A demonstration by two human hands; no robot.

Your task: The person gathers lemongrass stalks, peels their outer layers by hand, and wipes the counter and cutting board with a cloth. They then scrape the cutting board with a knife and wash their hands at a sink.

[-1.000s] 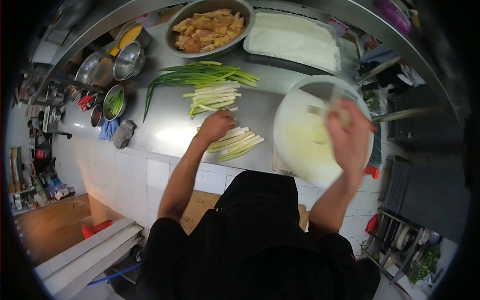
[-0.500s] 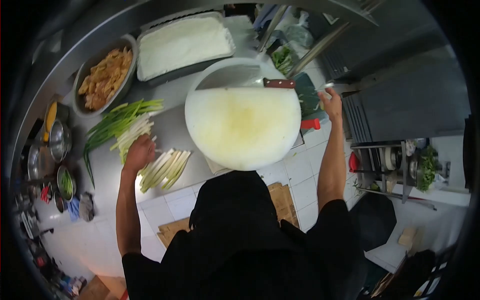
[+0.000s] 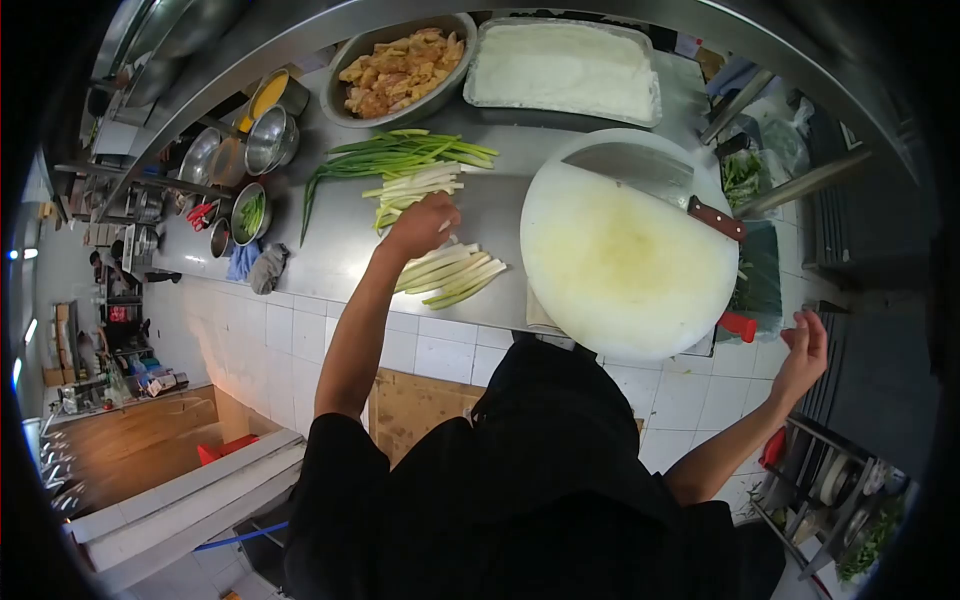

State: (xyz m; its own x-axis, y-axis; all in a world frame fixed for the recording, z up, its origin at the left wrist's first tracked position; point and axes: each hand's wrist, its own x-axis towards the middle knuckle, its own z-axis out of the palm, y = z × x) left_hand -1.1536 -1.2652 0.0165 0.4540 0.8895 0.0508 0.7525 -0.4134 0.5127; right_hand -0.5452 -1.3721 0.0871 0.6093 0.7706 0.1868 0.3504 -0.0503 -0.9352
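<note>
My left hand [image 3: 425, 222] is closed between two bunches of spring onion, with a pale bit of stalk showing at its fingertips. Just behind it lie cut white spring onion lengths [image 3: 412, 187], and long green spring onions [image 3: 400, 155] stretch beyond those. Nearer the table's front edge is a bunch of thick pale stalks [image 3: 455, 275]. My right hand [image 3: 803, 355] hangs past the table on the far right, fingers apart and apparently holding nothing. A round white cutting board [image 3: 620, 270] carries a cleaver [image 3: 625, 168] with a brown riveted handle [image 3: 716, 218] along its back.
A bowl of marinated meat pieces [image 3: 405, 70] and a tray of white powder [image 3: 560, 70] stand at the back. Metal bowls [image 3: 270, 140] crowd the left end. A red handle [image 3: 738, 326] juts out beside the board. An overhead steel rail [image 3: 330, 30] crosses the top.
The camera view has turned, so the table appears shifted to the right. My left hand stays by the spring onions. My right hand appears lower, and the white bit at its fingertips no longer shows.
</note>
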